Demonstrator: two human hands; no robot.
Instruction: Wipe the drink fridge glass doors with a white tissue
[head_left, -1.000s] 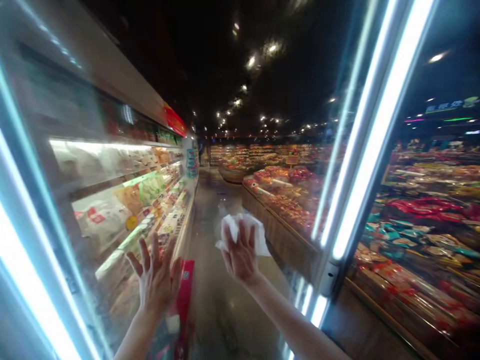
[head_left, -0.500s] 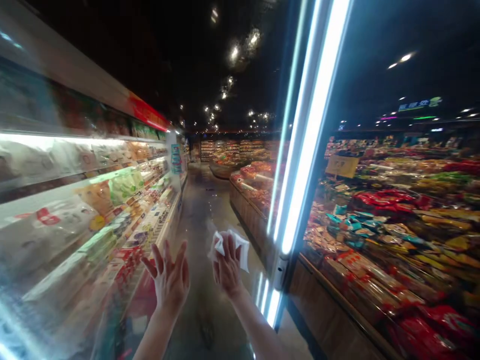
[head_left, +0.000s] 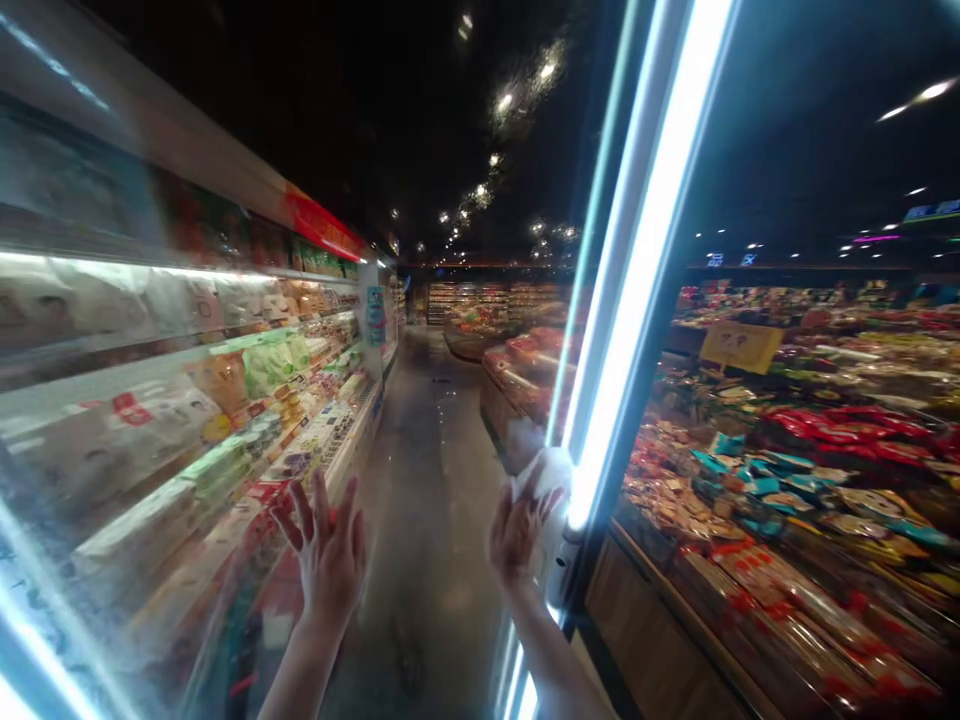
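I look through a glass door [head_left: 420,420] along a shop aisle. My left hand [head_left: 324,550] lies flat on the glass with its fingers spread and holds nothing. My right hand [head_left: 520,525] presses a white cloth [head_left: 551,472] against the glass close to the door's lit edge strip [head_left: 637,270]. The cloth is partly hidden by my fingers and by the glare of the strip.
Lit chiller shelves [head_left: 225,400] full of packaged food run along the left. Low display bins [head_left: 750,470] with packets fill the right. A dark aisle floor [head_left: 435,470] leads away between them. A yellow price sign [head_left: 741,346] stands over the bins.
My right hand has slid the cloth to the right, from the middle of the glass to the lit edge strip. My left hand has stayed flat on the glass, shifting slightly.
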